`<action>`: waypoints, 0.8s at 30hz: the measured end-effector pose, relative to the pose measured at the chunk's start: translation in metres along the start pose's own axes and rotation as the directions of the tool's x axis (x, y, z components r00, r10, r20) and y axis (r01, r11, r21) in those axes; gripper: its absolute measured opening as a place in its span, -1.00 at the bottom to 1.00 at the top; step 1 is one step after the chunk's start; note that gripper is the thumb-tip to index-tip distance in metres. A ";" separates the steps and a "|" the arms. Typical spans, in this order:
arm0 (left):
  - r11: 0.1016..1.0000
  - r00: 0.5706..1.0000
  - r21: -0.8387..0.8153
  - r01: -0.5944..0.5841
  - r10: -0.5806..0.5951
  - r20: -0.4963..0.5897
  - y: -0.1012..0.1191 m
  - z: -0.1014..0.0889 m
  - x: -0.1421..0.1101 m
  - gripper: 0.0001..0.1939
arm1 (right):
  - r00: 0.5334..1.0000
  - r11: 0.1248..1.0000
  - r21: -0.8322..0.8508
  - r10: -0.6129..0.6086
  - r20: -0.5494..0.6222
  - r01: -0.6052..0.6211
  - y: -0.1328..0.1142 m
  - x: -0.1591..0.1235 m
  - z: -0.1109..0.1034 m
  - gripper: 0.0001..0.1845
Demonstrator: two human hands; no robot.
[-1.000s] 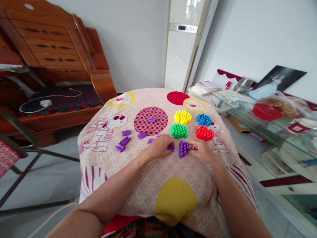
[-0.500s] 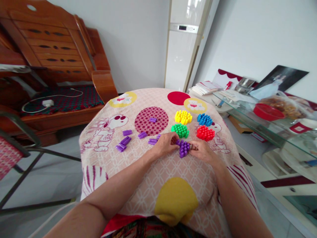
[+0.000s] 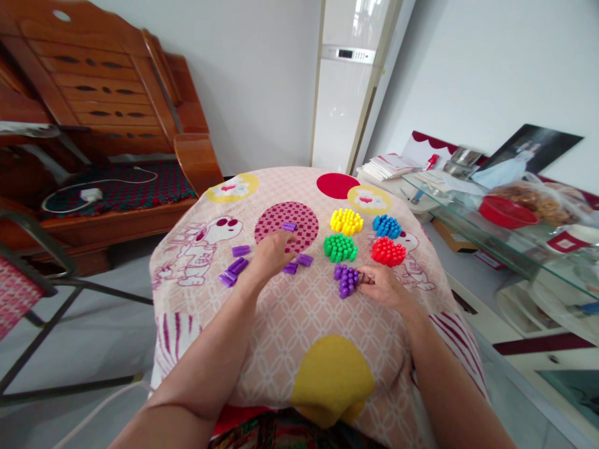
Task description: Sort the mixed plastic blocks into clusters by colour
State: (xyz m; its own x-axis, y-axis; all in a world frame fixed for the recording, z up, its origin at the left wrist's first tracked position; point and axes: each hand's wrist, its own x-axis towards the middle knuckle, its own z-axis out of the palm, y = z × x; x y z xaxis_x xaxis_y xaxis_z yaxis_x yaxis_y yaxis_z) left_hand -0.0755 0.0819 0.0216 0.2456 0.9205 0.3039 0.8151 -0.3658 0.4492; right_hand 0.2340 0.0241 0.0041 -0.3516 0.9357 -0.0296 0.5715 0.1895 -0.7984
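Note:
A bunch of purple plastic pegs (image 3: 347, 280), packed upright with rounded tops, stands on the cloth-covered table (image 3: 322, 312). My right hand (image 3: 380, 284) grips its right side with curled fingers. My left hand (image 3: 274, 254) hovers over loose purple pieces, thumb and fingers apart, and hides the cloth beneath it. Beside its fingertips lie a purple piece (image 3: 304, 260) and another purple piece (image 3: 289, 268). Farther off is a purple piece (image 3: 289, 226) on the dotted circle. Several more purple pieces (image 3: 236, 267) lie left of my left wrist.
Behind the purple bunch stand similar bunches: green pegs (image 3: 340, 247), yellow pegs (image 3: 346, 221), blue pegs (image 3: 387, 226) and red pegs (image 3: 389, 251). A glass shelf (image 3: 538, 249) with a red bowl (image 3: 508, 212) is at the right. A wooden bench (image 3: 107, 112) stands at the left.
My left hand has left the purple bunch and moved left over the loose pieces, uncovering one it had partly hidden. My right hand has stayed at the bunch.

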 end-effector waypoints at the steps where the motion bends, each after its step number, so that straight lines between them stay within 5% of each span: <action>1: 0.998 0.999 0.060 0.020 -0.023 0.046 -0.010 -0.005 0.000 -0.77 | 1.000 1.000 -0.003 -0.002 -0.002 0.002 -0.001 0.000 0.000 -0.87; 5: 0.984 0.981 0.178 0.016 -0.050 0.188 -0.036 -0.019 -0.005 -0.84 | 1.000 1.000 -0.007 -0.025 -0.007 0.025 -0.001 0.000 0.000 -0.90; 10: 0.983 0.980 0.164 0.084 -0.111 0.166 -0.036 -0.027 -0.010 -0.70 | 1.000 1.000 0.003 -0.025 0.000 0.025 -0.003 -0.001 -0.001 -0.91; 14: 0.995 0.992 0.003 0.098 -0.098 0.076 -0.018 -0.022 -0.007 -0.61 | 1.000 1.000 -0.016 -0.016 -0.008 0.016 -0.005 -0.002 -0.001 -0.87; 17: 0.989 0.998 -0.151 0.000 0.011 0.067 0.005 -0.012 -0.006 -0.69 | 1.000 1.000 -0.026 -0.013 -0.011 0.012 -0.003 -0.001 -0.001 -0.86; 24: 0.921 0.919 -0.319 -0.223 0.308 0.247 0.054 0.016 -0.017 -0.80 | 1.000 1.000 -0.010 -0.015 -0.006 0.015 -0.004 -0.002 -0.001 -0.87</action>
State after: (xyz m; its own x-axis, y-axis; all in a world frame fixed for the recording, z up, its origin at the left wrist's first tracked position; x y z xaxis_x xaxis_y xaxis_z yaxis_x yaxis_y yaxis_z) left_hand -0.0269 0.0492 0.0272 0.6063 0.7670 0.2098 0.5290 -0.5860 0.6138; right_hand 0.2335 0.0222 0.0079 -0.3562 0.9343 -0.0139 0.5732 0.2067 -0.7929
